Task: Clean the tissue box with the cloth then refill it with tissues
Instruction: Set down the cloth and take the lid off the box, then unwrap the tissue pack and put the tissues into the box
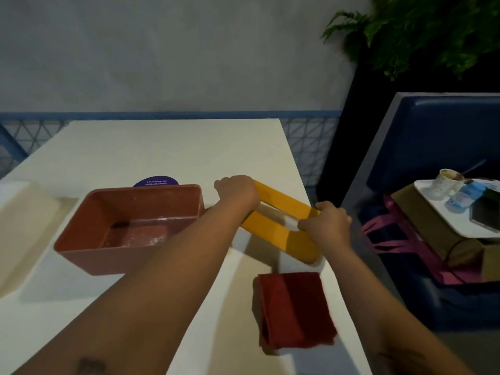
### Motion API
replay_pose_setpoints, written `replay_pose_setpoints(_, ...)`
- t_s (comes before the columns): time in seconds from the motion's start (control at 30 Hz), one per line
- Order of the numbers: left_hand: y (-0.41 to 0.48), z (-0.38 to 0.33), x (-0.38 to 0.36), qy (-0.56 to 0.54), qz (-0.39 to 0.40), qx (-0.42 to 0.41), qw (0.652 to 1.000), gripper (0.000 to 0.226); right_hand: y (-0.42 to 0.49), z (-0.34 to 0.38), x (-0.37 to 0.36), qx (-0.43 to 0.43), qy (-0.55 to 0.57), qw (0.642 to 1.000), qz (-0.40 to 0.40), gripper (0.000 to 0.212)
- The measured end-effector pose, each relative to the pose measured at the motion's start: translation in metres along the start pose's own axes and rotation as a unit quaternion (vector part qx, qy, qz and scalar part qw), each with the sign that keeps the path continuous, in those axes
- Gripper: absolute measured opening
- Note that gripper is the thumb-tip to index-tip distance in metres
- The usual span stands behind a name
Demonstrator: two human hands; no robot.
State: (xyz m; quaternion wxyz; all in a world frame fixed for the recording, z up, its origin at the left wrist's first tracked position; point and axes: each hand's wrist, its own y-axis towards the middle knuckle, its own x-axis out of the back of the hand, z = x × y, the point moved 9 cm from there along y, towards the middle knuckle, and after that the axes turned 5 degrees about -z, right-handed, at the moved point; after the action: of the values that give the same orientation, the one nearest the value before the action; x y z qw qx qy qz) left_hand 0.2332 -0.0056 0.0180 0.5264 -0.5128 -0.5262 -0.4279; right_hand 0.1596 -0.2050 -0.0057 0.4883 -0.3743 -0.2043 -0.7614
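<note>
The reddish-brown tissue box (151, 201) stands open and upright on the white table (162, 147), its floor streaked with whitish residue, its yellow slotted lid (267, 231) tilted just to its right, the folded red cloth (293, 309) lying flat nearer the front edge, and a pale stack of tissues (24, 226) at far left.

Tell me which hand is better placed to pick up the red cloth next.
Probably the right hand: both hold the yellow lid, but the red cloth lies closest to it, farther from the left hand.
</note>
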Motion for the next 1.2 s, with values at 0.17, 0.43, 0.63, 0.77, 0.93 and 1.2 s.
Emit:
replay_pose_setpoints(0.17, 0.0, 0.008, -0.019, 0.038, 0.017, 0.025, 0.999, 0.036, 0.0, 0.0, -0.014, 0.027, -0.04, 0.999, 0.011, 0.052)
replay_pose_setpoints(0.43, -0.006, 0.011, -0.03, 0.061, 0.007, 0.016, 0.998, 0.033, 0.003, -0.004, -0.024, 0.04, -0.093, 0.995, 0.019, 0.051)
replay_pose_setpoints(0.63, -0.014, 0.004, -0.014, 0.023, -0.026, -0.013, 0.999, 0.033, -0.001, 0.013, -0.016, 0.077, -0.147, 0.986, 0.007, 0.046)
replay_pose_setpoints(0.77, -0.023, 0.004, 0.028, -0.051, -0.088, -0.047, 0.994, 0.032, -0.009, 0.053, -0.008, 0.127, -0.089, 0.988, -0.004, 0.047)
replay_pose_setpoints(0.93, -0.041, 0.049, 0.097, -0.118, -0.194, -0.034, 0.973, 0.037, -0.036, 0.125, -0.006, 0.213, -0.02, 0.977, -0.005, 0.042)
replay_pose_setpoints(1.2, -0.07, 0.205, 0.152, -0.138, -0.283, 0.066, 0.947, 0.035, -0.1, 0.244, -0.042, 0.283, 0.002, 0.959, 0.022, 0.039)
